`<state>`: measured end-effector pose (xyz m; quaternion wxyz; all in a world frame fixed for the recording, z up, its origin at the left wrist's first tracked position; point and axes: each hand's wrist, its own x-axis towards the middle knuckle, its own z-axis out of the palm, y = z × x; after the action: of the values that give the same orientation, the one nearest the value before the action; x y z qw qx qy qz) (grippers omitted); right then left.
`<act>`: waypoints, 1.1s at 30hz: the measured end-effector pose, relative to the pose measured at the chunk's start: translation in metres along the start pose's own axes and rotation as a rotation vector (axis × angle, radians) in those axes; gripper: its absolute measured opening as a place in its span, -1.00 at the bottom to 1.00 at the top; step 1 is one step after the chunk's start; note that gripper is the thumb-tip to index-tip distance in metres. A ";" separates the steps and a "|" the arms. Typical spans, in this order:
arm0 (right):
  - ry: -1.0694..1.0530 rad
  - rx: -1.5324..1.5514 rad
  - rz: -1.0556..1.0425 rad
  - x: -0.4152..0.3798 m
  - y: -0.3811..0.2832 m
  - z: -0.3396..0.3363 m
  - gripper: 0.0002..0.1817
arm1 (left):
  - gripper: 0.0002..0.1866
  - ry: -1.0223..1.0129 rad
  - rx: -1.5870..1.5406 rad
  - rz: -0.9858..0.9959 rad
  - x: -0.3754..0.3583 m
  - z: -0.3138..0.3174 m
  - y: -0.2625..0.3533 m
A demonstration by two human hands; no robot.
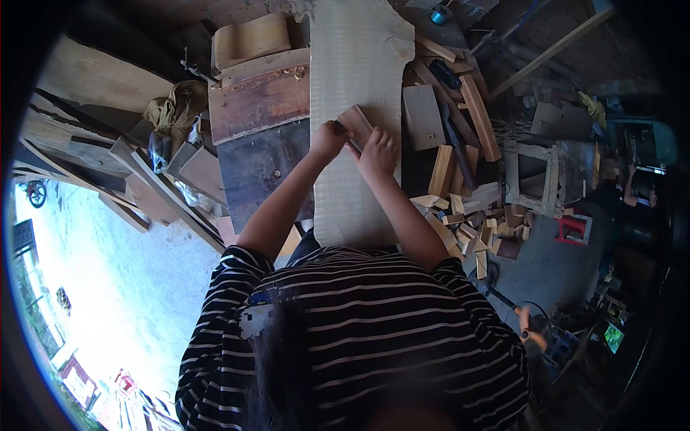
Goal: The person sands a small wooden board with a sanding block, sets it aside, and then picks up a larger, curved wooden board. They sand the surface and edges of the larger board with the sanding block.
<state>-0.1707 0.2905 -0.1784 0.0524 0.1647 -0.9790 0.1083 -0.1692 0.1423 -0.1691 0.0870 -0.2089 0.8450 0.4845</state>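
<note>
A long pale plank (363, 65) runs away from my body along the middle of the bench. Over it I hold a small brown wooden block (355, 122), tilted at an angle across the plank. My left hand (329, 141) is closed around the block's left side, with the fingers curled in at its near end. On the other side my right hand (379, 153) grips the block's right edge, its fingers bent over it. The palms and the block's underside are hidden.
Left of the plank lies a dark worn board (262, 165), with a curved wood piece (251, 39) behind it. Wooden offcuts (496, 233) are heaped at the right, near a red stool (573, 228). Leaning boards (108, 75) stand at the left. Another person's arm (631, 188) shows far right.
</note>
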 end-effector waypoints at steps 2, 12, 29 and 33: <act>-0.003 -0.044 0.029 0.003 -0.003 -0.004 -0.12 | -0.57 -0.056 -0.060 0.019 -0.009 -0.007 0.008; -0.487 1.703 0.757 -0.021 0.026 -0.083 -0.32 | -0.52 -0.019 -0.507 0.261 -0.088 0.008 0.017; 0.127 0.065 0.103 -0.096 0.055 -0.029 -0.23 | -0.28 0.470 0.118 0.227 -0.047 0.032 -0.048; 0.050 0.054 0.142 -0.139 0.047 -0.020 -0.29 | -0.32 0.495 0.183 0.244 -0.050 0.049 -0.073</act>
<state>-0.0542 0.3816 -0.1875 0.0647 0.0935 -0.9833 0.1421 -0.0950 0.1649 -0.2343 -0.1624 -0.2090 0.8996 0.3473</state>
